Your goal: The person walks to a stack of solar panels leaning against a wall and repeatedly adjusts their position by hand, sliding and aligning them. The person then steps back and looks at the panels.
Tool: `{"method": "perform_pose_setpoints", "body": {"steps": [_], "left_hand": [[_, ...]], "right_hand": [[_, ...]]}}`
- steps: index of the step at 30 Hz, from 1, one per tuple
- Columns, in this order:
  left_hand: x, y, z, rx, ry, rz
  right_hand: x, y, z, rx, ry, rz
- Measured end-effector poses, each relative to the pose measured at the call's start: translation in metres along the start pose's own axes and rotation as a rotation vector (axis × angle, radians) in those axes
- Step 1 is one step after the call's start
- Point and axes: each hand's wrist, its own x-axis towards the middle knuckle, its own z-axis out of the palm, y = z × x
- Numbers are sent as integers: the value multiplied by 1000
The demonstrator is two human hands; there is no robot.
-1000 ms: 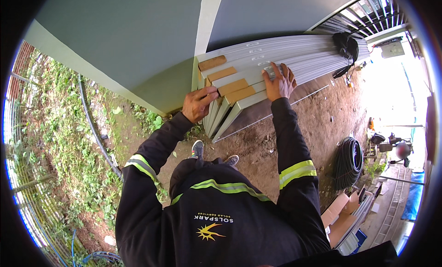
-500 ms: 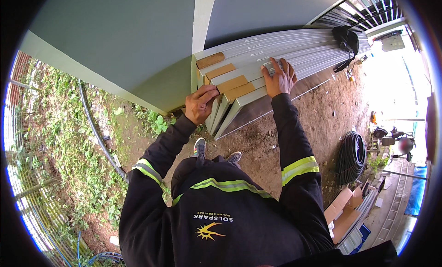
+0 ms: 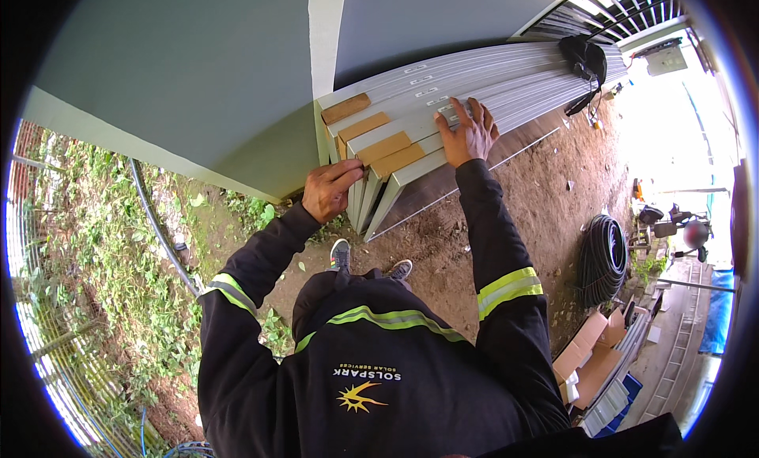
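Observation:
Several flat panels with silver metal frames (image 3: 443, 71) stand on edge in a row, leaning toward the wall. Brown cardboard corner pieces (image 3: 384, 146) cover their near ends. My left hand (image 3: 328, 191) is closed at the near end of one panel, its fingertips pressed together on the cardboard-covered corner. Its thumb is partly hidden. My right hand (image 3: 470, 134) rests on the top edges of the outer frames, fingers spread and gripping nothing. At the near ends the outermost panel (image 3: 387, 205) stands slightly apart from its neighbour, with a dark gap between them.
A black bag-like item (image 3: 583, 59) lies over the panels' far end. The grey wall (image 3: 182, 79) rises behind them. At right are a coil of black pipe (image 3: 603, 260) and opened cardboard boxes (image 3: 589, 351). A dark hose (image 3: 154, 221) crosses the weeds at left.
The panels and wall appear slightly farther left and higher in view. My left hand stays at the panel corner, its fingers a little straighter. My right hand still rests on the frames.

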Motion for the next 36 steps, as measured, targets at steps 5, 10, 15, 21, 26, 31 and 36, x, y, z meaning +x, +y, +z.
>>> {"method": "perform_pose_setpoints", "body": {"steps": [5, 10, 15, 21, 26, 31, 36], "left_hand": [[-76, 33, -4, -144, -300, -13], [-138, 68, -4, -195, -302, -666], [-109, 70, 12, -340, 22, -1039], [-42, 63, 32, -981, 367, -1392], [3, 79, 31, -1281, 633, -1521], [17, 85, 31, -1129, 572, -1477], [8, 88, 42, -649, 381, -1291]], "right_hand": [[-1, -2, -1, -22, 18, -4], [1, 2, 2, -15, 3, -14], [2, 4, 5, -22, -14, -20], [3, 7, 8, -46, 14, -44], [5, 8, 8, -36, -2, -36], [4, 7, 5, -37, -23, -24], [4, 7, 7, -18, -9, -19]]}}
